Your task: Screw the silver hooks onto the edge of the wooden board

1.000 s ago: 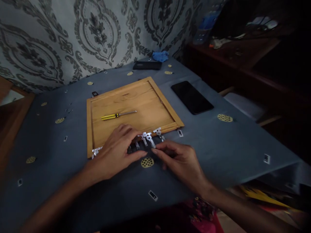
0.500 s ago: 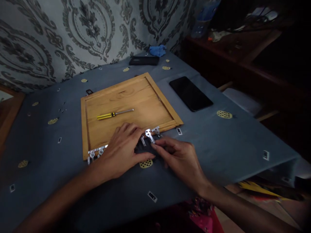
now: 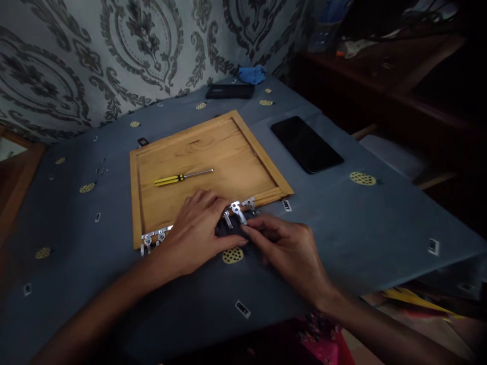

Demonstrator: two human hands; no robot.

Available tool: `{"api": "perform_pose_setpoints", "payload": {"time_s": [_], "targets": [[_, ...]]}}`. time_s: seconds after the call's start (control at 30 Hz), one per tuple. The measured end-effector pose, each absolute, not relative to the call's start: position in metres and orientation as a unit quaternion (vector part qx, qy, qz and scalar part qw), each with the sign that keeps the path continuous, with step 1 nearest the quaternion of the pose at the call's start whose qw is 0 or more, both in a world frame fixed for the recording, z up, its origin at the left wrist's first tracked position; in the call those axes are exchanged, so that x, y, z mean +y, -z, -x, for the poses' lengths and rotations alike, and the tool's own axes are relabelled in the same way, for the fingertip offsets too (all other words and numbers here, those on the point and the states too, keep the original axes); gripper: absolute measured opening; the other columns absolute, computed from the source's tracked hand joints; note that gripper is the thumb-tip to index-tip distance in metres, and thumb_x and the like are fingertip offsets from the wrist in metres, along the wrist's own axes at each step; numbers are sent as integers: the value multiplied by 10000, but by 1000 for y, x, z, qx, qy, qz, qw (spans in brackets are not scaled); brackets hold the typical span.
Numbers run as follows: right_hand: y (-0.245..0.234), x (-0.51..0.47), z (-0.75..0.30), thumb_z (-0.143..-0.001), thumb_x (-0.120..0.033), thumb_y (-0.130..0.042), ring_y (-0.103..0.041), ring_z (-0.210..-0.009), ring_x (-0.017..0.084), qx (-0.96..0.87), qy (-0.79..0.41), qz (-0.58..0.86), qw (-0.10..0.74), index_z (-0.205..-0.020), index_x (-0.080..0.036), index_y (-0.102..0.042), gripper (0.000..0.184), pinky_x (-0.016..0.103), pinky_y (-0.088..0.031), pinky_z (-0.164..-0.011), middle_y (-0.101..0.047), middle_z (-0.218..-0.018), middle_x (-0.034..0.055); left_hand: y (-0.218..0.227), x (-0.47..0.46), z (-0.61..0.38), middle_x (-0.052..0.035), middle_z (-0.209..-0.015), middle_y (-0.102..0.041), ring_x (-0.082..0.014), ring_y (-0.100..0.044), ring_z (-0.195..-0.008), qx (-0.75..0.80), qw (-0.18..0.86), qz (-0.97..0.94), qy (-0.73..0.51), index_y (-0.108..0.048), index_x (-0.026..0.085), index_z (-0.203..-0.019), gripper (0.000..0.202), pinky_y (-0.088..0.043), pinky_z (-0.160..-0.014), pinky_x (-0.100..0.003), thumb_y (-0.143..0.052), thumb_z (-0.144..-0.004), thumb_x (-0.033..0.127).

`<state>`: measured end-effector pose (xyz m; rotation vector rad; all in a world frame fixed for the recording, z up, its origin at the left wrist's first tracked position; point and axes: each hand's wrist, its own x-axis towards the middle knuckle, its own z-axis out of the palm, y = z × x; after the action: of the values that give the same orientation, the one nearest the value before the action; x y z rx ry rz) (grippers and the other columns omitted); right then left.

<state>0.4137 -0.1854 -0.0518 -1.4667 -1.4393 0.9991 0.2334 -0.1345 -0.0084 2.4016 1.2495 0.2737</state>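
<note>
A square wooden framed panel (image 3: pixel 205 147) lies on the table, with shiny metal hooks (image 3: pixel 160 235) along its near edge. My left hand (image 3: pixel 196 233) rests over that edge, its thumb spread away from the fingers; the index fingertip is beside the hooks. Between the thumb and index finger of my right hand (image 3: pixel 283 246) is the lower end of a metal hook (image 3: pixel 239 210), whose upper plate with holes sits at the frame's rim. My left hand covers the middle of the hook row. A yellow-and-black screwdriver (image 3: pixel 183 177) lies on the panel, touched by neither hand.
The table has a blue-grey cloth (image 3: pixel 152 314). A black phone (image 3: pixel 307 144) lies right of the panel. Behind it are a dark flat case (image 3: pixel 230 92) and a crumpled blue thing (image 3: pixel 252 74). Tiny bits (image 3: pixel 102 170) lie at left. Patterned fabric (image 3: pixel 140 45) borders the back.
The view has shifted slightly, moving everything a little to the right in the picture. Both hands keep nearly the same pose at the hooks, my right fingers still pinching the same one.
</note>
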Motion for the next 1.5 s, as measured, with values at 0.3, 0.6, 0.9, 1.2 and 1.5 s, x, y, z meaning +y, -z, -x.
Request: {"api": "perform_pose_setpoints", "payload": {"time_s": [0.3, 0.6, 0.9, 1.2, 1.5], "targets": [[53, -185, -414, -856, -305, -648, -476, -349, 73, -567, -408, 581, 419, -746, -204, -728, 169, 202, -368, -369, -624, -514, -37, 10, -136, -238, -67, -1124, -635, -274, -557, -1067, 450, 179, -869, -100, -637, 204, -1118, 437, -457, -907, -440, -796, -790, 445], [54, -185, -415, -876, -342, -636, -478, -370, 73, -565, -420, 569, 426, -753, -212, -737, 206, 210, -375, -405, -582, -489, -50, 9, -136, -240, -78, -1104, -642, -291, -545, -1061, 457, 157, -871, -92, -650, 187, -1029, 393, -449, -905, -455, -766, -805, 488], [50, -184, -418, -910, -375, -565, -489, -383, 91, -582, -407, 570, 414, -752, -205, -742, 292, 222, -385, -437, -525, -422, -52, 7, -138, -244, -65, -1081, -649, -281, -547, -1049, 470, 154, -864, -93, -657, 202, -1026, 335, -442, -899, -442, -736, -841, 470], [48, -188, -420, -916, -352, -566, -507, -396, 102, -587, -384, 573, 424, -802, -221, -755, 257, 234, -401, -435, -604, -503, -38, 9, -141, -249, -61, -1040, -643, -284, -539, -1045, 480, 120, -865, -82, -656, 203, -1012, 225, -434, -887, -443, -699, -881, 380], [54, -181, -442, -879, -377, -653, -601, -549, 135, -667, -236, 609, 358, -934, -214, -678, 174, 257, -442, -517, -655, -674, -6, 10, -141, -250, -66, -1041, -643, -296, -539, -1048, 481, 130, -863, -88, -657, 182, -1021, 263, -438, -891, -456, -728, -858, 376]]}}
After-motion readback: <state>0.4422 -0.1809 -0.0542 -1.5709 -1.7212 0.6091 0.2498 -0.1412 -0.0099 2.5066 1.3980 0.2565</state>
